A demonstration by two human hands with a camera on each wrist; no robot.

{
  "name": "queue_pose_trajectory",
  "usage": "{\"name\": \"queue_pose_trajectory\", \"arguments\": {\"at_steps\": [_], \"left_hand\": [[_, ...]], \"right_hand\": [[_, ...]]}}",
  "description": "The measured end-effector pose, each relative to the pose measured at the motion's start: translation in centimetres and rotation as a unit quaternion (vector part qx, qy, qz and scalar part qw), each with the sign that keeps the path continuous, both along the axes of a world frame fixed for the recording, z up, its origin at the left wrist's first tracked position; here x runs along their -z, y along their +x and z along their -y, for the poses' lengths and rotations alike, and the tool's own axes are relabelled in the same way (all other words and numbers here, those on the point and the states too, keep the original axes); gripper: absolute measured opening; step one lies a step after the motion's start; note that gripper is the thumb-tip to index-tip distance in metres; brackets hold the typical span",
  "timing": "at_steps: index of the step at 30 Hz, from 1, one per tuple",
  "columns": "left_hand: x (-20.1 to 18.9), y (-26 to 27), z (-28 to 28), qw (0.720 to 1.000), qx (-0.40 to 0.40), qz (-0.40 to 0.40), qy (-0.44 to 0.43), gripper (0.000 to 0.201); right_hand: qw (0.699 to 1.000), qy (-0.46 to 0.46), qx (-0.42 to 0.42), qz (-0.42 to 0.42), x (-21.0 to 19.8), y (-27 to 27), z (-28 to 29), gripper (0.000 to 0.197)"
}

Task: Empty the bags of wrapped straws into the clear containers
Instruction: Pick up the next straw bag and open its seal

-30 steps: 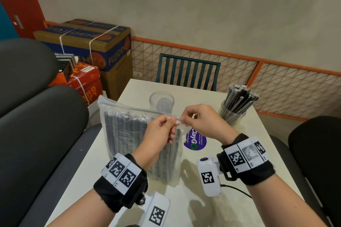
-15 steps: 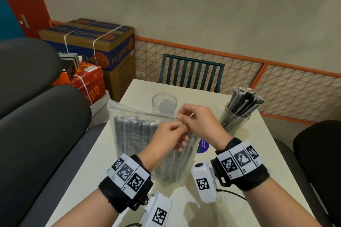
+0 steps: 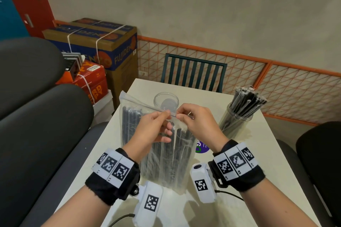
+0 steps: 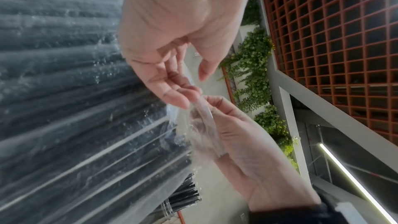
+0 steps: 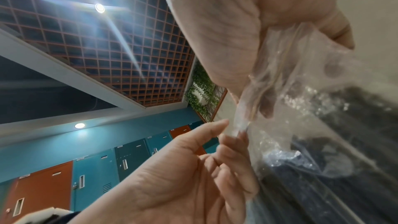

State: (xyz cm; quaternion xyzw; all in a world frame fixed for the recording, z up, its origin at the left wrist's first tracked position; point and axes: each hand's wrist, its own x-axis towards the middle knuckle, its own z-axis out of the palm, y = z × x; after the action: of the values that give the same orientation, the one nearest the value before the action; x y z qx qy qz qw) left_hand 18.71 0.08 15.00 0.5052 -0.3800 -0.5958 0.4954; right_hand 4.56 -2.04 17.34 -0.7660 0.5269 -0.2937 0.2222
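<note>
One clear container point(image 3: 238, 116), far right of the desk point(image 3: 258, 153), is already packed w/ wrapped straws. The other container point(image 3: 166, 100), mid-back of the desk, looks empty. So roughly half done, I'd say. The bag of straws point(image 3: 156, 153) stands upright on the desk in front of the person, still full, its top strip not visibly parted yet.

Left hand point(image 3: 153, 129) pinches the bag's top edge btwn thumb & fingertips, other fingers loosely curled below. Right hand point(image 3: 195, 120) pinches the same edge right beside it, fingertips nearly touching the left's. Looks like they're abt to pull or tear the top open; emptying into the empty container is still left.
</note>
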Motion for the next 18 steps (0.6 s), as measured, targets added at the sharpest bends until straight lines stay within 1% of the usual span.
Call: {"name": "queue_pose_trajectory", "arguments": {"at_steps": [4, 6, 9, 10, 11, 12, 14, 15, 16, 18], "left_hand": [[0.1, -0.5, -0.2, 1.000, -0.005, 0.016, -0.002, 0.014], [0.1, -0.7, -0.5, 1.000, -0.004, 0.011, -0.007, 0.017], [0.2, -0.8, -1.2, 1.000, 0.005, 0.009, -0.013, 0.022], [0.2, -0.9, -1.3, 1.000, 0.008, 0.013, -0.014, 0.022], [0.2, -0.9, -1.4, 1.000, 0.013, 0.021, -0.016, 0.021], [0.2, -1.0, -1.4, 0.999, 0.021, 0.032, -0.019, 0.019], [0.0, -1.1, -1.3, 0.997, 0.040, 0.056, -0.027, 0.017], [-0.1, -1.2, -1.2, 0.996, 0.047, 0.064, -0.028, 0.017], [-0.3, -1.2, -1.1, 0.996, 0.050, 0.068, -0.026, 0.019], [-0.5, -0.9, -1.0, 0.997, 0.037, 0.067, -0.010, 0.025]], "right_hand": [[1.000, -0.004, 0.004, 0.008, 0.3, 0.2, 0.1, 0.010], [0.999, -0.002, 0.044, 0.025, 0.4, 0.1, 0.6, 0.011], [0.989, -0.007, 0.133, 0.070, 0.0, -0.4, 1.5, 0.012], [0.987, -0.007, 0.150, 0.066, -0.3, -0.4, 1.6, 0.013], [0.987, -0.006, 0.154, 0.035, -0.6, -0.3, 1.5, 0.013], [0.989, -0.008, 0.147, -0.023, -0.8, 0.1, 1.3, 0.014], [0.983, -0.019, 0.109, -0.148, -1.0, 1.2, 0.3, 0.019], [0.980, -0.026, 0.088, -0.176, -1.1, 1.7, -0.1, 0.020], [0.981, -0.028, 0.071, -0.177, -1.2, 2.1, -0.4, 0.020], [0.988, -0.024, 0.056, -0.139, -1.1, 2.3, -0.5, 0.017]]}}
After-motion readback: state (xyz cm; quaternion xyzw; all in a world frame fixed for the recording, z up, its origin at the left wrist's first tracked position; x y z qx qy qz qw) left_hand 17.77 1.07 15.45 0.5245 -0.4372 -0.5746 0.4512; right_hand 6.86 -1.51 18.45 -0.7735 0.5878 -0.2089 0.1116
